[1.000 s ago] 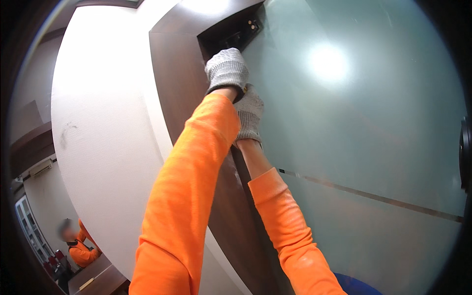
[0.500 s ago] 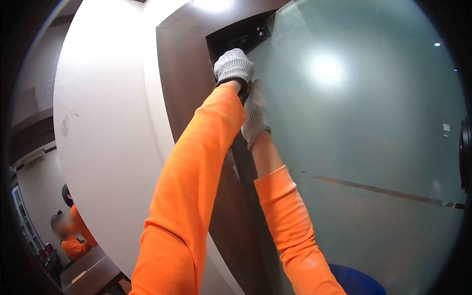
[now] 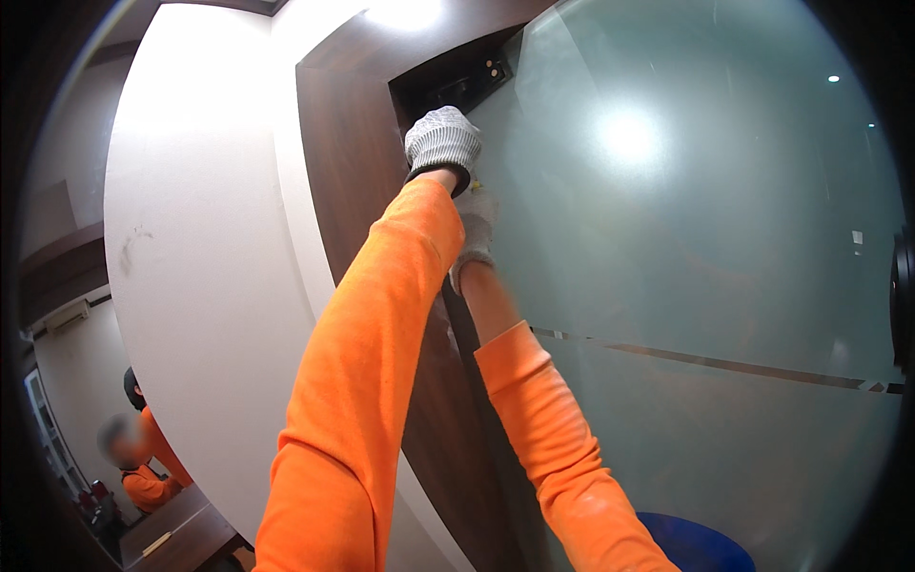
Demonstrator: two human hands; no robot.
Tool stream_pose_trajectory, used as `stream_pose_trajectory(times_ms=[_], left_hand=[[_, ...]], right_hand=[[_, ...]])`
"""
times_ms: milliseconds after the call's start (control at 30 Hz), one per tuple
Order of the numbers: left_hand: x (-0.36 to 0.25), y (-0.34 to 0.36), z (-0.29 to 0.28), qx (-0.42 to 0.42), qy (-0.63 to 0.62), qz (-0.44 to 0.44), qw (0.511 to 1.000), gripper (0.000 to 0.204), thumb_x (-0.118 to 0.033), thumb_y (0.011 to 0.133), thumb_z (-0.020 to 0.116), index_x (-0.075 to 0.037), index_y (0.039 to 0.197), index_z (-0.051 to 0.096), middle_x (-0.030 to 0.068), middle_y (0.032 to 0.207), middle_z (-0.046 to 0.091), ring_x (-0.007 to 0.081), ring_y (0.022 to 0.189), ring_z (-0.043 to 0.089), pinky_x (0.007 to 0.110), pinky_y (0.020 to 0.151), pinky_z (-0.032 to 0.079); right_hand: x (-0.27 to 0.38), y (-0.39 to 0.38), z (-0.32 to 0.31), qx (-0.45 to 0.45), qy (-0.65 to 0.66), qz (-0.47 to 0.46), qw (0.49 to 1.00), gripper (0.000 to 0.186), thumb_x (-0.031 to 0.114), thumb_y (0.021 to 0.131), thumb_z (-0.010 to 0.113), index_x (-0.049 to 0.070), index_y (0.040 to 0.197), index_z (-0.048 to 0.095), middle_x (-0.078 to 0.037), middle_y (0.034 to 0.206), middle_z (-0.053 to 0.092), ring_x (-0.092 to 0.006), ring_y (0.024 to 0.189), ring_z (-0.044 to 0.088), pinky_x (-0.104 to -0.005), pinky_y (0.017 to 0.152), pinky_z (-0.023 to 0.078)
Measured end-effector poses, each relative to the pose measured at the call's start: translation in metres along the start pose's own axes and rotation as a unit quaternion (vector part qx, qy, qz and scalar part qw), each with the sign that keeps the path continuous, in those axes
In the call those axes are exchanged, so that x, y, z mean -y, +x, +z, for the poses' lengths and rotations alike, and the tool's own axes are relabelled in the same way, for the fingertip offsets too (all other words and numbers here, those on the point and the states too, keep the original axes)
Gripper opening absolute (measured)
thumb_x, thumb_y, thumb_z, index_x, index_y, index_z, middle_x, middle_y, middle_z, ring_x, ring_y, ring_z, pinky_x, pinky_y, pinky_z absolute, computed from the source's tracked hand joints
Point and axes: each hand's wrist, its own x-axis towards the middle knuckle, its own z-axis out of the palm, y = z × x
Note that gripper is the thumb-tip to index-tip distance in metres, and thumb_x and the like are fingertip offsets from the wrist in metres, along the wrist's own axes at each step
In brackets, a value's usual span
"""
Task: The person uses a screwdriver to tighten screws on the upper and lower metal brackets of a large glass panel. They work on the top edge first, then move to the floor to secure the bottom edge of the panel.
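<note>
My left hand (image 3: 442,143), in a grey knit glove, is raised in a fist at the inner edge of a dark wooden door frame (image 3: 343,162); whatever it grips is hidden. Just below and behind it is my gloved right hand (image 3: 476,229), blurred, its fingers mostly covered. A small yellow item (image 3: 477,186) shows between the hands, too small to name. Above them, a dark recess (image 3: 440,86) with a fitting bearing round metal dots sits in the frame's corner. A frosted glass panel (image 3: 686,238) with a horizontal stripe fills the right side, beside my hands.
A pale textured wall (image 3: 191,248) stands at the left. Beyond it two co-workers in orange, one lower (image 3: 148,484) and one behind (image 3: 162,434), are by a wooden table (image 3: 195,520). A blue round object (image 3: 696,543) is at the bottom right.
My two hands stay high at the frame, shifting slightly, the right one now blurred. A second co-worker has come into sight at the left since a second ago.
</note>
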Motion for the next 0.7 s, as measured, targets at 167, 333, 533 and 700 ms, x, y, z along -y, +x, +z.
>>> stream_pose_trajectory(times_ms=[167,333,533,700], left_hand=[[-0.007,0.006,0.007,0.001,-0.027,-0.017,0.999,0.031,-0.027,0.090,0.062,-0.007,0.109,0.077,0.0208,0.113,0.072,0.0340,0.111,0.069,0.042,0.095,0.054],[-0.002,0.007,-0.002,0.054,-0.023,-0.027,0.998,0.024,-0.024,0.088,0.065,-0.009,0.100,0.080,0.0202,0.111,0.073,0.0332,0.107,0.071,0.043,0.093,0.055],[0.001,0.005,-0.009,0.074,-0.022,-0.017,0.997,0.027,-0.026,0.092,0.061,-0.009,0.102,0.079,0.0140,0.108,0.076,0.0306,0.108,0.071,0.040,0.093,0.056],[-0.001,0.011,0.004,-0.009,-0.016,-0.013,1.000,0.029,-0.027,0.092,0.059,-0.010,0.104,0.079,0.0175,0.111,0.074,0.0313,0.109,0.070,0.041,0.094,0.055]], right_hand=[[0.013,-0.018,-0.006,-0.056,0.101,-0.057,0.992,0.069,0.057,0.103,0.045,-0.008,0.092,0.067,-0.009,0.074,0.067,-0.0231,0.065,0.062,-0.0404,0.061,0.050],[0.049,-0.030,-0.029,0.023,0.277,0.132,0.952,0.065,0.057,0.105,0.038,0.000,0.090,0.067,-0.004,0.070,0.062,-0.0140,0.057,0.056,-0.0318,0.052,0.044],[0.044,-0.020,-0.017,0.027,0.271,0.141,0.952,0.058,0.050,0.107,0.035,0.003,0.105,0.069,-0.005,0.075,0.064,-0.0119,0.061,0.056,-0.0297,0.055,0.044],[-0.003,0.000,0.008,-0.008,0.123,-0.094,0.988,0.053,0.047,0.106,0.038,0.006,0.123,0.066,-0.012,0.085,0.069,-0.0228,0.074,0.065,-0.0369,0.068,0.050]])
